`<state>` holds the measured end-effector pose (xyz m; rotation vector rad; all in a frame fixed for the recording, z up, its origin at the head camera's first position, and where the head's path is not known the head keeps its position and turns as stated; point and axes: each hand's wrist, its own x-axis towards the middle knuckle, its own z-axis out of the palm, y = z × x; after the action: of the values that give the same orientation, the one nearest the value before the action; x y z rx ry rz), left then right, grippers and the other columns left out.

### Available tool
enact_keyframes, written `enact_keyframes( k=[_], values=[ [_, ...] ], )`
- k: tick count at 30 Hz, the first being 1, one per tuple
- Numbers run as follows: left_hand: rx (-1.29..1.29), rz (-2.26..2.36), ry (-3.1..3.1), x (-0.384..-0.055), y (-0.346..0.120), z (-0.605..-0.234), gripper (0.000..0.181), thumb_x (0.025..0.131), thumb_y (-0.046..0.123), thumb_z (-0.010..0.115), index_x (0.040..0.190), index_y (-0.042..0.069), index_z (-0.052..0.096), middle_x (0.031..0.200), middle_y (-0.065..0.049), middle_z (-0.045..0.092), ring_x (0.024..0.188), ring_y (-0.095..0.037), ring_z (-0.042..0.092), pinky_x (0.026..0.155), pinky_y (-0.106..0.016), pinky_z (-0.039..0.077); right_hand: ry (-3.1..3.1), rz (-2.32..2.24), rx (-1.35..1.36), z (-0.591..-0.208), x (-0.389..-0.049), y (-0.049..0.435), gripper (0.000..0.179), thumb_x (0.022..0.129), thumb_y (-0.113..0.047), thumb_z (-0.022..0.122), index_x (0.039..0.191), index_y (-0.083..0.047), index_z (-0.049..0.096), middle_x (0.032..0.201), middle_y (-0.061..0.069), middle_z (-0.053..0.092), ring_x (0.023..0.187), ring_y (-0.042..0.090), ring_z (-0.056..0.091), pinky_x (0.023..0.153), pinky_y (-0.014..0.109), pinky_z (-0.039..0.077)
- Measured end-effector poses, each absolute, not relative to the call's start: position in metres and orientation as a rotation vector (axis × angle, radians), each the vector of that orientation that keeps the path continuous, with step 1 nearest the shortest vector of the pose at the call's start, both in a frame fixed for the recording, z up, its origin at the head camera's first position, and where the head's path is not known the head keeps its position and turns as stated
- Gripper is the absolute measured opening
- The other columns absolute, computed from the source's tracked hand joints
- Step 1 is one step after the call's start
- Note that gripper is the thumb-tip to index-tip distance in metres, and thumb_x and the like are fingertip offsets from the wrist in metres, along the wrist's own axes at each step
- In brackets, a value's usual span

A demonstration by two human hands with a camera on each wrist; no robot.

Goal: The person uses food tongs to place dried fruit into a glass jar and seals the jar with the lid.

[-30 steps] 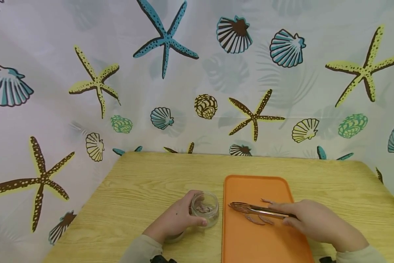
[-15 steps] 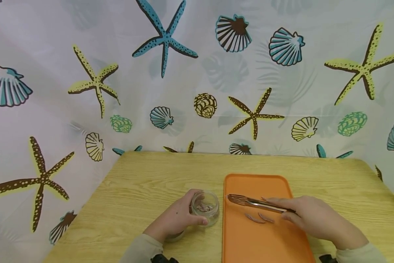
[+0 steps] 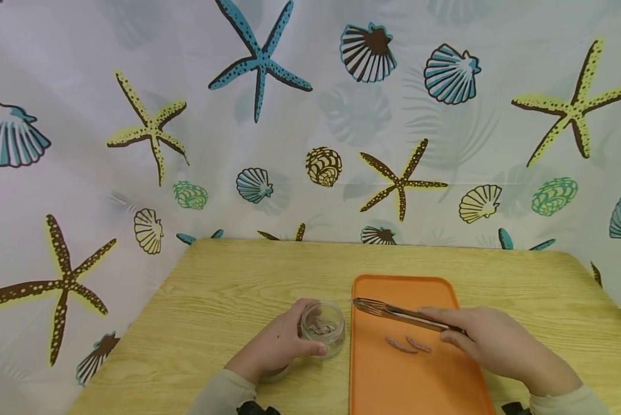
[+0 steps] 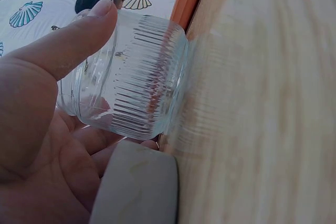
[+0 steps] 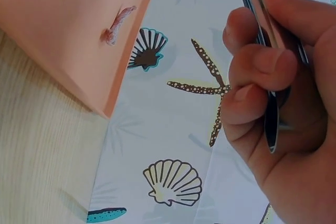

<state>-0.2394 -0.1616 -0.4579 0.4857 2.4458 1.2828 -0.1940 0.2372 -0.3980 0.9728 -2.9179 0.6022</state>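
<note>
My left hand (image 3: 284, 340) holds a clear ribbed glass jar (image 4: 152, 72), thumb on the near side and fingers around the far side. Several thin brownish strips (image 3: 321, 328) lie at the bottom of the jar. With thumb and fingers, my right hand (image 3: 489, 340) grips shiny metal tongs (image 3: 404, 315), whose slotted tips reach over the left edge of an orange tray (image 3: 414, 380), close to the jar. I cannot tell whether the tips pinch anything. Two pinkish-brown strips (image 3: 401, 346) lie on the tray below the tongs; one strip (image 5: 119, 24) shows in the right wrist view.
A pale rounded object (image 4: 139, 182) lies under my left wrist, mostly hidden in the head view. The tray sits on a wood-grain table (image 3: 238, 276), just right of the jar. A curtain (image 3: 300, 121) printed with starfish and shells hangs behind the table.
The tongs have risen and swung left and away from me, off the strips. A third strip beside my right fingertips is no longer visible on the tray. My left hand and the jar have stayed put.
</note>
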Motion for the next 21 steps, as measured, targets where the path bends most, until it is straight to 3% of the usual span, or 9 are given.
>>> enact_keyframes(
  k=[9, 21],
  values=[
    [0.501, 1.311, 2.430, -0.240, -0.161, -0.457, 0.091, 0.081, 0.046, 0.085, 0.153, 0.018, 0.037, 0.150, -0.007, 0.049, 0.132, -0.026, 0.051, 0.107, -0.052, 0.041, -2.814, 0.618, 0.990, -0.394, -0.188, 0.221, 0.048, 0.099, -0.032, 0.066, 0.146, -0.035, 0.056, 0.114, -0.012, 0.071, 0.067, -0.002, 0.049, 0.059, 0.024, 0.042],
    [0.504, 1.287, 2.454, -0.240, -0.163, -0.458, 0.090, 0.081, 0.047, 0.085, 0.153, 0.024, 0.037, 0.151, -0.002, 0.050, 0.133, -0.025, 0.050, 0.108, -0.053, 0.039, -2.671, 0.614, 1.011, -0.400, -0.181, 0.195, 0.054, 0.093, -0.026, 0.075, 0.144, -0.032, 0.059, 0.115, -0.015, 0.070, 0.084, -0.001, 0.064, 0.062, 0.025, 0.051]
  ],
)
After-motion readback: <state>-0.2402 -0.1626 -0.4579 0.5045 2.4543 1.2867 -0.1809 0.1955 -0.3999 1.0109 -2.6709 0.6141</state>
